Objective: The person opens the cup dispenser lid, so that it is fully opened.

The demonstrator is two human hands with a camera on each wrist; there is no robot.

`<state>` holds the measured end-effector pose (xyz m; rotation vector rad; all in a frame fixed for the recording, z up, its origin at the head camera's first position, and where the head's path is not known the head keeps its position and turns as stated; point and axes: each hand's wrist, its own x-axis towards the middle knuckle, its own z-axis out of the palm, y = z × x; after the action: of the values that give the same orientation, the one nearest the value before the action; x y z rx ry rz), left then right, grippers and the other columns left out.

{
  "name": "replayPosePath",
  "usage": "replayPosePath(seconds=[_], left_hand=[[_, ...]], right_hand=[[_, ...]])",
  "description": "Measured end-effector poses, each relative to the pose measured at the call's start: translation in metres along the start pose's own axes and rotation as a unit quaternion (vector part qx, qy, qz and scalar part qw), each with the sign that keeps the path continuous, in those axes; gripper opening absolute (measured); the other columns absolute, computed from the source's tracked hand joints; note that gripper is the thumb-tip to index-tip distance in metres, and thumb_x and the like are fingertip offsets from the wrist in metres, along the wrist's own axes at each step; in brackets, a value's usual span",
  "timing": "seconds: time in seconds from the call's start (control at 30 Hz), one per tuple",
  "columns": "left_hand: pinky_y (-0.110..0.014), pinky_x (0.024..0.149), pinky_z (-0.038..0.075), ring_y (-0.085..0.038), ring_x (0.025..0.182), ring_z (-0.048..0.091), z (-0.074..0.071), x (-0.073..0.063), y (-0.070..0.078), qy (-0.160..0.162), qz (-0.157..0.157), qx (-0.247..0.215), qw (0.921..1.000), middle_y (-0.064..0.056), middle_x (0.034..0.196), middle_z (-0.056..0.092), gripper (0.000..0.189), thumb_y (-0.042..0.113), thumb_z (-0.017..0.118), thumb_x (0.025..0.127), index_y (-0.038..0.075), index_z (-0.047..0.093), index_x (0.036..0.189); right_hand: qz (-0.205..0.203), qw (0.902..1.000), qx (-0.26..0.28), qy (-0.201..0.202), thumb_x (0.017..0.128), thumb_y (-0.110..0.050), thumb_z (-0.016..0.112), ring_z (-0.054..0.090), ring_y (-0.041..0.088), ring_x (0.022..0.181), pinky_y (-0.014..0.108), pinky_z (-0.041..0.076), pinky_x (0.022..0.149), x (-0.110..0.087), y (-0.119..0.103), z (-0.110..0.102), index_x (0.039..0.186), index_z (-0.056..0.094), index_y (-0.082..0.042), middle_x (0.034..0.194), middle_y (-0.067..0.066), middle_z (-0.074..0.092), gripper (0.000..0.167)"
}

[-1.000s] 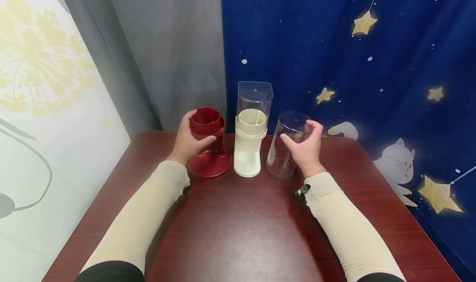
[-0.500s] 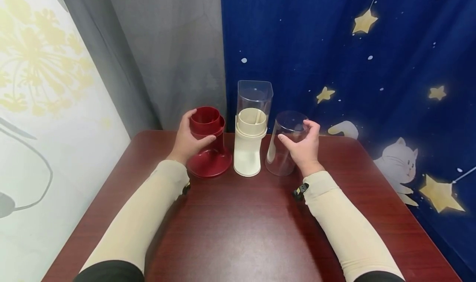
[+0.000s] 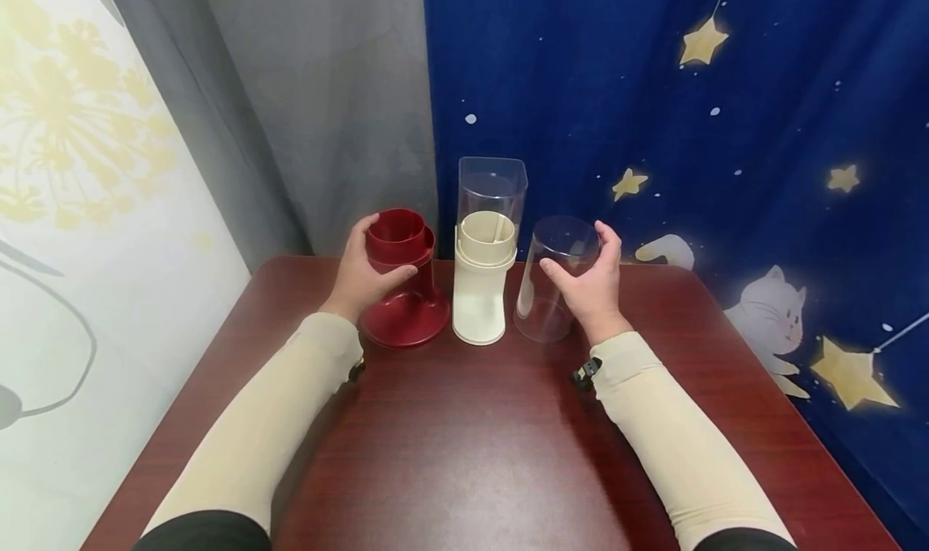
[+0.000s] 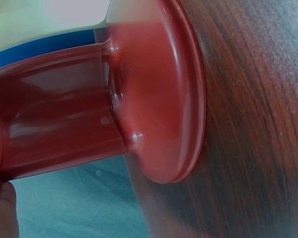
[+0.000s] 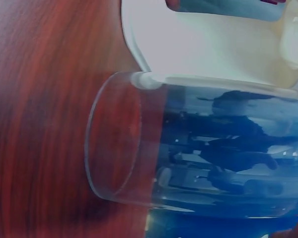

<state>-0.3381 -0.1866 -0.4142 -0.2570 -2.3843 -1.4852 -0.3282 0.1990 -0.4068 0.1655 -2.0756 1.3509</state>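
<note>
A red plastic stand [image 3: 402,305] with a ring-shaped top and a wide round foot is upright on the table. My left hand [image 3: 363,269] holds its upper part, fingers at the left of the ring and thumb across the front; a fingertip [image 4: 2,210] meets the column's edge in the left wrist view. To the right, a clear plastic cylinder [image 3: 533,301] stands upright. My right hand [image 3: 593,285] is around it, thumb in front and fingers straightened along its right side at the rim. Between both hands is a cream stand [image 3: 480,305], with a clear squarish container [image 3: 491,184] rising behind its ring.
All stand near the far edge of the dark red wooden table [image 3: 464,446]. Close behind hang a grey curtain [image 3: 348,91] and a blue star-patterned curtain [image 3: 581,75]. The cream stand is close beside the clear cylinder [image 5: 124,139] in the right wrist view.
The clear cylinder has shifted slightly left and back, closer to the cream stand. My right fingers have straightened from their earlier curl. The left hand and red stand stay in place.
</note>
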Motion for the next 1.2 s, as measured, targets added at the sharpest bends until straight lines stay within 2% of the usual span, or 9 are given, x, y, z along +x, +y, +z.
replayPosePath(seconds=[0.1,0.23,0.37,0.5,0.63,0.77,0.93,1.07,1.2], left_hand=[[-0.05,0.101,0.059,-0.023,0.143,0.045,-0.001,0.0,0.001,-0.002,-0.001,0.003,1.0,0.006,0.159,0.042,0.109,0.041,0.095,0.077,0.043,0.025,0.161],[-0.053,0.101,0.059,-0.025,0.144,0.044,-0.003,0.002,0.002,-0.006,0.001,0.01,0.9999,0.002,0.161,0.041,0.109,0.037,0.094,0.078,0.04,0.025,0.163],[-0.057,0.102,0.057,-0.028,0.146,0.042,-0.006,0.004,0.005,-0.008,0.008,0.02,0.9997,-0.002,0.164,0.037,0.111,0.037,0.093,0.079,0.039,0.022,0.165],[-0.057,0.104,0.056,-0.028,0.148,0.04,-0.009,0.006,0.011,-0.007,0.017,0.029,0.9994,-0.002,0.166,0.034,0.111,0.041,0.091,0.081,0.041,0.019,0.166],[-0.058,0.106,0.054,-0.028,0.15,0.038,-0.01,0.007,0.024,-0.001,0.029,0.037,0.9989,0.0,0.169,0.03,0.108,0.044,0.088,0.083,0.042,0.018,0.166],[-0.06,0.11,0.051,-0.029,0.155,0.033,-0.01,0.012,0.04,0.021,0.049,0.043,0.9976,0.007,0.173,0.022,0.105,0.046,0.086,0.084,0.044,0.018,0.166],[-0.06,0.117,0.043,-0.018,0.16,0.022,-0.003,0.018,0.062,0.058,0.095,0.05,0.9925,0.011,0.174,0.018,0.105,0.049,0.084,0.083,0.04,0.021,0.166],[-0.058,0.121,0.039,-0.014,0.16,0.021,0.007,0.017,0.077,0.067,0.135,0.038,0.9878,0.006,0.174,0.021,0.106,0.049,0.084,0.081,0.031,0.024,0.166],[-0.056,0.124,0.036,-0.015,0.159,0.023,0.02,0.012,0.089,0.054,0.155,0.021,0.9861,0.004,0.174,0.023,0.108,0.047,0.085,0.081,0.026,0.023,0.167]], right_hand=[[-0.01,0.9998,-0.015,0.009,0.078,-0.034,0.093,0.035,0.025,0.152,0.05,0.029,0.127,0.002,-0.009,-0.004,0.158,0.032,-0.017,0.164,0.007,0.035,0.102],[-0.031,0.9993,-0.008,0.018,0.079,-0.035,0.092,0.032,0.022,0.154,0.05,0.026,0.128,0.006,-0.019,-0.007,0.158,0.033,-0.018,0.165,0.005,0.034,0.1],[-0.053,0.9985,0.0,0.013,0.079,-0.034,0.091,0.033,0.02,0.154,0.048,0.025,0.129,0.009,-0.031,-0.01,0.158,0.033,-0.017,0.165,0.006,0.035,0.1],[-0.055,0.9984,0.014,0.0,0.08,-0.036,0.09,0.03,0.019,0.156,0.047,0.022,0.13,0.012,-0.043,-0.011,0.159,0.031,-0.018,0.166,0.004,0.033,0.1],[-0.06,0.9977,0.03,-0.011,0.082,-0.036,0.089,0.026,0.015,0.157,0.044,0.02,0.131,0.017,-0.054,-0.011,0.159,0.03,-0.017,0.168,0.002,0.031,0.1],[-0.065,0.9968,0.044,-0.016,0.083,-0.034,0.088,0.024,0.016,0.158,0.04,0.02,0.131,0.026,-0.065,-0.01,0.159,0.03,-0.015,0.168,0.002,0.031,0.098],[-0.063,0.9956,0.064,-0.026,0.082,-0.023,0.088,0.023,0.021,0.159,0.043,0.019,0.132,0.037,-0.082,-0.01,0.16,0.028,-0.013,0.169,0.006,0.029,0.099],[-0.062,0.9947,0.064,-0.051,0.084,-0.034,0.088,0.022,0.018,0.159,0.04,0.019,0.131,0.044,-0.094,-0.008,0.161,0.027,-0.018,0.17,0.002,0.026,0.1],[-0.066,0.9934,0.058,-0.073,0.084,-0.043,0.087,0.021,0.016,0.159,0.042,0.019,0.131,0.051,-0.103,-0.004,0.161,0.027,-0.023,0.17,-0.004,0.024,0.101]])
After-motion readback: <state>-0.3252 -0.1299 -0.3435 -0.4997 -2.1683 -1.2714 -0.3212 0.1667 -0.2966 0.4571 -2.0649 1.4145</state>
